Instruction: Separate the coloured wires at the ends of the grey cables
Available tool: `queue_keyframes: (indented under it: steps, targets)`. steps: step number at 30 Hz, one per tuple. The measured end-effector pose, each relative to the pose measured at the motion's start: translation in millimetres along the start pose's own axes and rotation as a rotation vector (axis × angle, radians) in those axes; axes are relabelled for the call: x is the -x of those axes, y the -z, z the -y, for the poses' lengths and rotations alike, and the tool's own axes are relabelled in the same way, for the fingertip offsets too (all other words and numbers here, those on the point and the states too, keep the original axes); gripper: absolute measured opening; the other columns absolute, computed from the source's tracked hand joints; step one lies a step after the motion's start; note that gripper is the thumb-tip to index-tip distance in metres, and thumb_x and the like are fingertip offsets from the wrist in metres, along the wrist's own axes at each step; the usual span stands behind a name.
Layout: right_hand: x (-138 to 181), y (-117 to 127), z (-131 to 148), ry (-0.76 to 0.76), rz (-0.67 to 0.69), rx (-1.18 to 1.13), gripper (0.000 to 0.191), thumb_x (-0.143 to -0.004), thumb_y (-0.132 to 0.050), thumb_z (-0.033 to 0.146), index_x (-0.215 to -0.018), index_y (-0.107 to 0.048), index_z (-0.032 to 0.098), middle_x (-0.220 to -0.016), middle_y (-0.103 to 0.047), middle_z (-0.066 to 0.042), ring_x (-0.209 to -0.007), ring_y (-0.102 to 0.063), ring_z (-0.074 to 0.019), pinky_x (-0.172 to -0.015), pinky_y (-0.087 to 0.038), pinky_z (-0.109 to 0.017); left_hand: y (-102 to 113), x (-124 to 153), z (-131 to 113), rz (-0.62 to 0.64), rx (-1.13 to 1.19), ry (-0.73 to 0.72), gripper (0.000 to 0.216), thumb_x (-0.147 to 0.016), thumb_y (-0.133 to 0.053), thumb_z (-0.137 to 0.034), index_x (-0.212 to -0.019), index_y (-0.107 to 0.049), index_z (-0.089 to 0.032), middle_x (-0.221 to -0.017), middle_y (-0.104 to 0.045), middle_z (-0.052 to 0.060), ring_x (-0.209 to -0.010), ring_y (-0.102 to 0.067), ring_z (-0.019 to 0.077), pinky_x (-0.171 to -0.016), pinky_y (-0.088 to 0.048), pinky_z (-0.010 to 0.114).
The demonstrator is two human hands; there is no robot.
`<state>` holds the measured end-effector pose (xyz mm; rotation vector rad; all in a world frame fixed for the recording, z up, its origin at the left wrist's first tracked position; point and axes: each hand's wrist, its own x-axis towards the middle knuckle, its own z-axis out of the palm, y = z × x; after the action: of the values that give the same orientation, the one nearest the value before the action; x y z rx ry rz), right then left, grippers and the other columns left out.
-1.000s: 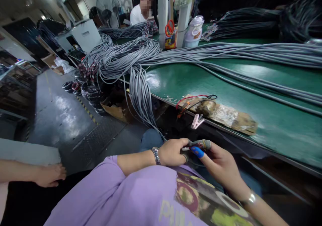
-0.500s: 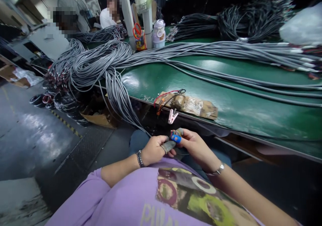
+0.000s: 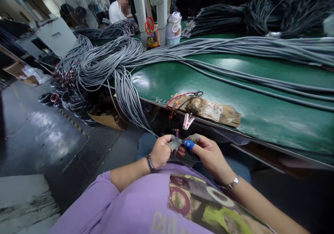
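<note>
My left hand (image 3: 162, 150) and my right hand (image 3: 208, 154) meet in my lap, just below the edge of the green table (image 3: 261, 109). Both are closed in a pinch on the stripped end of a grey cable (image 3: 176, 134), whose thin coloured wires stick up between the fingertips. The left thumb wears a grey finger cot, the right thumb a blue one. The cable runs up to the hanging grey cable bundle (image 3: 130, 95).
A taped cardboard pad (image 3: 216, 109) with red and black wires and a pink clip (image 3: 188, 121) sits at the table edge. Long grey cables cover the table. A bottle (image 3: 174, 29) and scissors stand by white posts. A person in white sits far back. Cable coils lie on the floor left.
The view has swung from the left aisle toward the table. My hands stay together on the cable end, and the coloured wires now stand up clearly between the thumbs.
</note>
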<state>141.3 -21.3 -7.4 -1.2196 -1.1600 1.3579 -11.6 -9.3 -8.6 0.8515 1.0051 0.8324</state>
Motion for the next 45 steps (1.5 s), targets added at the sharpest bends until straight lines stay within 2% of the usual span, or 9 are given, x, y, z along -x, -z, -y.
queue_keyframes:
  steps: [4,6,8,13,17,23,34,45]
  targets:
    - [5.3,4.4,-7.3,0.107,0.030,0.141,0.026,-0.075,-0.069,0.044,-0.069,-0.064,0.019,-0.066,-0.062,-0.002,-0.062,-0.053,-0.0152,-0.060,-0.044,-0.027,1.7,-1.2,1.3,-0.046,0.072,0.012,0.030,-0.065,-0.071,-0.040,-0.069,-0.057,-0.014,-0.056,-0.061,0.001,-0.042,-0.053,0.0087,-0.039,-0.032,0.018]
    - [5.7,7.7,-6.7,0.090,0.067,0.151,0.027,-0.077,-0.067,0.046,-0.071,-0.064,0.019,-0.067,-0.062,-0.002,-0.063,-0.053,-0.0153,-0.060,-0.044,-0.027,2.7,-0.3,1.1,-0.057,0.040,0.026,0.025,-0.066,-0.069,-0.036,-0.068,-0.056,-0.014,-0.056,-0.061,0.001,-0.039,-0.050,0.0071,-0.036,-0.024,0.017]
    - [3.9,9.6,-2.9,0.035,0.088,0.106,0.030,-0.078,-0.064,0.050,-0.074,-0.064,0.020,-0.067,-0.060,-0.001,-0.062,-0.052,-0.0150,-0.059,-0.044,-0.027,3.0,0.9,0.6,-0.059,0.015,0.039,0.024,-0.067,-0.067,-0.036,-0.067,-0.055,-0.015,-0.055,-0.061,0.000,-0.037,-0.049,0.0063,-0.035,-0.021,0.018]
    - [-5.6,3.7,7.6,-0.106,0.123,-0.010,0.037,-0.072,-0.069,0.054,-0.087,-0.066,0.020,-0.077,-0.064,-0.003,-0.063,-0.052,-0.0144,-0.057,-0.043,-0.027,2.6,2.7,2.2,0.018,-0.038,0.053,0.029,-0.068,-0.067,-0.040,-0.064,-0.055,-0.014,-0.054,-0.060,0.000,-0.037,-0.048,0.0062,-0.036,-0.023,0.018]
    - [-10.0,-3.2,6.9,-0.138,0.120,-0.040,0.039,-0.064,-0.076,0.053,-0.078,-0.065,0.019,-0.072,-0.063,-0.002,-0.064,-0.052,-0.0148,-0.060,-0.043,-0.027,3.1,3.6,3.5,0.039,-0.100,0.041,0.032,-0.070,-0.067,-0.044,-0.064,-0.056,-0.014,-0.055,-0.060,0.000,-0.037,-0.049,0.0062,-0.037,-0.023,0.018]
    - [-8.4,-3.0,1.9,-0.138,0.086,-0.045,0.035,-0.065,-0.075,0.052,-0.071,-0.063,0.019,-0.067,-0.060,0.000,-0.060,-0.050,-0.0135,-0.059,-0.041,-0.027,2.8,5.0,0.1,0.051,-0.164,0.046,0.036,-0.070,-0.068,-0.047,-0.062,-0.055,-0.014,-0.055,-0.059,0.000,-0.038,-0.048,0.0059,-0.037,-0.024,0.018]
    - [-3.0,-8.2,-3.0,-0.127,-0.055,-0.085,0.030,-0.067,-0.073,0.048,-0.070,-0.062,0.020,-0.063,-0.056,0.002,-0.057,-0.043,-0.0121,-0.055,-0.038,-0.026,2.1,2.1,0.4,-0.043,-0.086,0.009,0.033,-0.070,-0.067,-0.045,-0.064,-0.056,-0.015,-0.056,-0.062,0.002,-0.039,-0.053,0.0080,-0.035,-0.027,0.018]
    - [-3.0,-6.0,-4.3,-0.138,-0.065,-0.135,0.025,-0.066,-0.074,0.041,-0.067,-0.063,0.019,-0.061,-0.055,0.001,-0.057,-0.042,-0.0122,-0.056,-0.036,-0.027,1.2,2.4,-0.1,-0.063,-0.036,0.000,0.031,-0.068,-0.068,-0.042,-0.065,-0.054,-0.015,-0.055,-0.061,0.000,-0.036,-0.051,0.0068,-0.033,-0.022,0.017]
